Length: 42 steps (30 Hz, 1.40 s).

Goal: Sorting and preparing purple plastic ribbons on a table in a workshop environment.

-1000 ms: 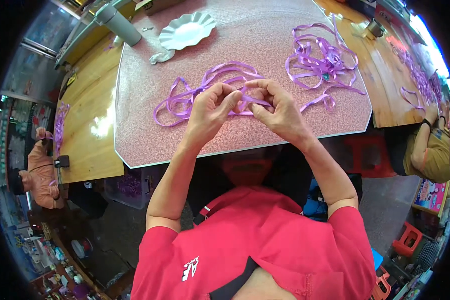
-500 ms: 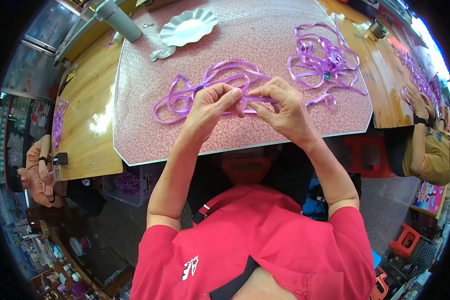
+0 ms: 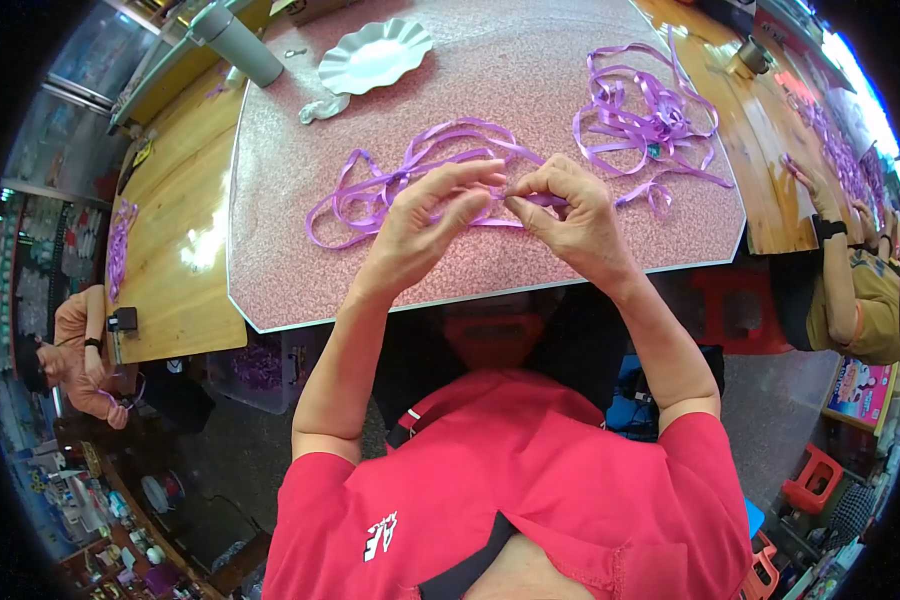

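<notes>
Purple ribbon lies in loose loops on the pink speckled table top, beneath and beyond my hands. My right hand is closed, thumb and forefinger pinching a piece of the ribbon. Just to its left is my left hand, its fingers stretched forward and the thumb apart from them, a gap showing between. Ribbon passes behind the left fingers, and nothing is visibly gripped there. Farther right, a second tangled heap of purple ribbon rests on the same table, with a small green bit in it.
A scalloped pale plate and a grey tumbler stand at the far left of the pink table top. Wooden tables adjoin both sides. People sit at left and right; a metal cup is at far right.
My left fingers have come off their pinch on the ribbon and spread apart. My right hand has closed its pinch more tightly. The person at left has lowered a hand.
</notes>
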Available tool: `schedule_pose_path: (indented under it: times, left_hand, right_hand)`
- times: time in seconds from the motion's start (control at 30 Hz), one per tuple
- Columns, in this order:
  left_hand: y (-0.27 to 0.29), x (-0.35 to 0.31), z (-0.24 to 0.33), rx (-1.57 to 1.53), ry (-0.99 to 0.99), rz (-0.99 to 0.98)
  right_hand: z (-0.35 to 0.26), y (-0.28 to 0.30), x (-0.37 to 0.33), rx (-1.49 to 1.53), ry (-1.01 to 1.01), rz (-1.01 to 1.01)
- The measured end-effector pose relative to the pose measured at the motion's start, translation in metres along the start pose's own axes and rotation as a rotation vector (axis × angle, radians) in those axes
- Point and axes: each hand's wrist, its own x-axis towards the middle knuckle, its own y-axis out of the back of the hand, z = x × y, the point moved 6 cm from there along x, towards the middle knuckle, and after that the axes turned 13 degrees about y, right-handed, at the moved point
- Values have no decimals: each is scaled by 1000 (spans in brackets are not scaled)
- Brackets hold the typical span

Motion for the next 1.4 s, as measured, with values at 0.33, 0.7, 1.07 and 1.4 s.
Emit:
schedule_pose_path:
  times: [0.33, 0.7, 1.07, 1.4]
  left_hand:
    - [2, 1, -13, 230, 150, -23]
    - [6, -10, -21, 463, 213, -133]
    - [-16, -12, -15, -1147, 172, -273]
    - [-28, -7, 33, 749, -523, 118]
  right_hand:
    - [-10, 3, 0, -108, 90, -75]
    - [-6, 2, -4, -114, 116, -243]
    - [15, -4, -11, 608, -455, 13]
    - [19, -5, -18, 506, -501, 93]
